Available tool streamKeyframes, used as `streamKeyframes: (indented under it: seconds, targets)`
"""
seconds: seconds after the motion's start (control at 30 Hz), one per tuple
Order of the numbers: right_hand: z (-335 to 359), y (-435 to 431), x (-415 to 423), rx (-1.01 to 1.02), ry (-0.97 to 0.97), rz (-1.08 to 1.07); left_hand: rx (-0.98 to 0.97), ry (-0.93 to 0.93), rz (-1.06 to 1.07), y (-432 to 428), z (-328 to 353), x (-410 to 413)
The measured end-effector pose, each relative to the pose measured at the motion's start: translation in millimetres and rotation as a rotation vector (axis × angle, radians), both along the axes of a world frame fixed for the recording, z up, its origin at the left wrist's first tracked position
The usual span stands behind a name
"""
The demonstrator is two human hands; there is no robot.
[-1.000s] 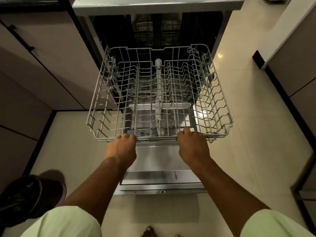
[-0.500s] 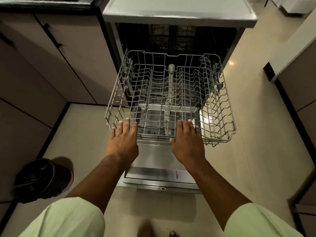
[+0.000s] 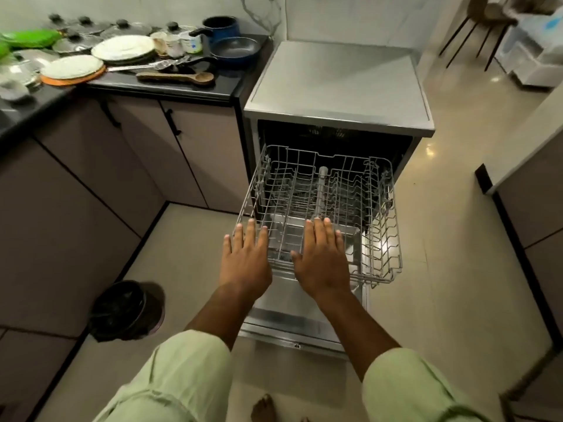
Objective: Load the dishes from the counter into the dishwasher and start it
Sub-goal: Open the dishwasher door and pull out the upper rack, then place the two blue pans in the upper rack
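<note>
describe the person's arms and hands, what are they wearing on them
The left hand and right hand are bare: no gloves, and no rings, watch or bracelet show. The forearms are uncovered too. The left sleeve and right sleeve are loose, plain pale green fabric that ends near the elbows.

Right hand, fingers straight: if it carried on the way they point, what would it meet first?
Probably the pulled-out wire rack, most likely its grey centre tube just ahead of the right hand; the hand's height over the rack is unclear.
</note>
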State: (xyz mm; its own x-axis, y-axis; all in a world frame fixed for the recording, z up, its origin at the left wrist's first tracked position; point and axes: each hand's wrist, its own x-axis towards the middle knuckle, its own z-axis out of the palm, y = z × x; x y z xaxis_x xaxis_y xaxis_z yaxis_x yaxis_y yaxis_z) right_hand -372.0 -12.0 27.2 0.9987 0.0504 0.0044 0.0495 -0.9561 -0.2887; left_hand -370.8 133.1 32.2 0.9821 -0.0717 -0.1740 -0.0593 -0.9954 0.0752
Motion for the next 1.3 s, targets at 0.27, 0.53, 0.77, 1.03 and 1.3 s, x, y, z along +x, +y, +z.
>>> streamKeyframes:
  seconds: [0.27,0.53,0.77,1.03,1.3]
  targets:
    - [61.4,12.4,-7.8,-0.048,-0.036,0.045,-0.051,-0.080,0.061,25.9,55.7,-21.9]
    - [82.5,70.0,14.3,-0.100,-0.021,0.085,-0.080,-0.079,0.157,100.2,69.6,-13.8]
    - [103.8,169.7,56.7,-0.063,-0.098,0.063,-0.058,-0.156,0.170,199.2,85.4,24.6]
    - [123.9,272.6,98.0,-0.043,-0.149,0.041,-0.052,-0.213,0.101,293.4,115.0,73.2]
    - [124.6,325.5,145.5,-0.071,-0.160,0.062,-0.053,-0.186,0.089,344.0,109.9,117.7]
